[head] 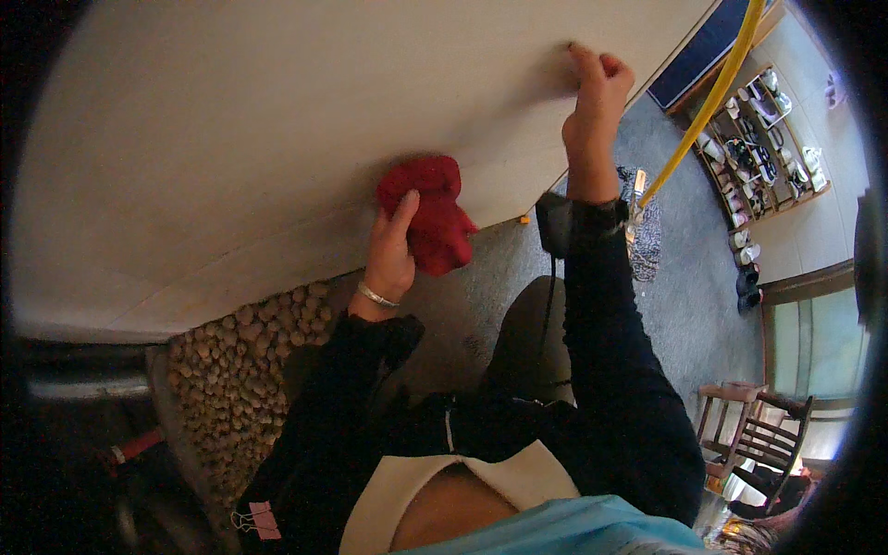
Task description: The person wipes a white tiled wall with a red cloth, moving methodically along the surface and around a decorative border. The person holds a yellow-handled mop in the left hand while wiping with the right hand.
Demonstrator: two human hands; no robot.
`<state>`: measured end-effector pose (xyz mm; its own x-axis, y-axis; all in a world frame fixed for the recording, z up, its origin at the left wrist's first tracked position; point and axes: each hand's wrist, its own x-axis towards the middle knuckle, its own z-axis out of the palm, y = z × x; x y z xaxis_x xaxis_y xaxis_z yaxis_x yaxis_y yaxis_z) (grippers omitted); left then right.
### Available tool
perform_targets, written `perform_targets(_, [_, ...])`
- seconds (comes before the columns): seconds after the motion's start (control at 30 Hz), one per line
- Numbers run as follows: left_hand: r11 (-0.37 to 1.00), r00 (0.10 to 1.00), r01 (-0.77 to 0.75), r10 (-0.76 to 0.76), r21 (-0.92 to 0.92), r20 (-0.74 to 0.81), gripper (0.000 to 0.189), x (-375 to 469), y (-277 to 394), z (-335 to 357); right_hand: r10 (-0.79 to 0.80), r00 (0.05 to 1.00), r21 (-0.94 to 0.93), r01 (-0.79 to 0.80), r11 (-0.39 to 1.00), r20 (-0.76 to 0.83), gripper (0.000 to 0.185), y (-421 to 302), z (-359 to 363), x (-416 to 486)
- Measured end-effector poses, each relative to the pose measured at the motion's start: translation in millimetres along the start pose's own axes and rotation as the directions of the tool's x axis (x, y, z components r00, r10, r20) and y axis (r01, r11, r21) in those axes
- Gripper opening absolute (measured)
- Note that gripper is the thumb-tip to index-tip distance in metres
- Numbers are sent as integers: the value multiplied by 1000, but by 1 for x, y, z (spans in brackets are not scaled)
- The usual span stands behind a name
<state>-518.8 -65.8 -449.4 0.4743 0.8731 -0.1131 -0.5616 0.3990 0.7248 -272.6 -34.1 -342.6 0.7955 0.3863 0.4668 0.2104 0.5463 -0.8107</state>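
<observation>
My left hand point(390, 260) holds a bunched dark red cloth point(437, 215), thumb on top of it, beside a large pale flat surface point(229, 139). Farther up and to the right, my right hand point(600, 97) is raised over the same pale surface, its fingers curled and the fingertips near a small dark spot. Whether something small is pinched between those fingertips, I cannot tell. A silver bracelet is around my left wrist, and both sleeves are black.
A container of rounded brown things point(243, 374) stands at lower left. A yellow hose or cord point(707, 107) slants down at right. Beyond are a shoe rack point(770, 149) with many shoes, a patterned mat point(646, 243) and a wooden chair point(753, 437).
</observation>
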Motion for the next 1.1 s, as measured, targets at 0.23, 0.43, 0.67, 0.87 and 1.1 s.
perform_targets(0.23, [1000,999,-24,25,-15,47,35,-6,0,6,109,994,-56,-109,992,-8,52,-4,1,-7])
perform_targets(0.43, [1000,996,-11,9,20,86,36,-9,0,6,-101,995,-371,94,924,0,40,25,-12,-15])
perform_targets(0.67, [827,958,-264,165,496,234,40,-10,14,43,730,478,-36,-825,565,489,53,9,-63,-150])
perform_targets(0.87, [108,417,-902,471,418,778,44,37,45,132,-158,937,140,119,983,311,36,-14,-66,-58])
perform_targets(1.1, [-778,68,-612,129,144,989,15,110,104,154,-479,861,-185,505,843,172,20,44,-49,65])
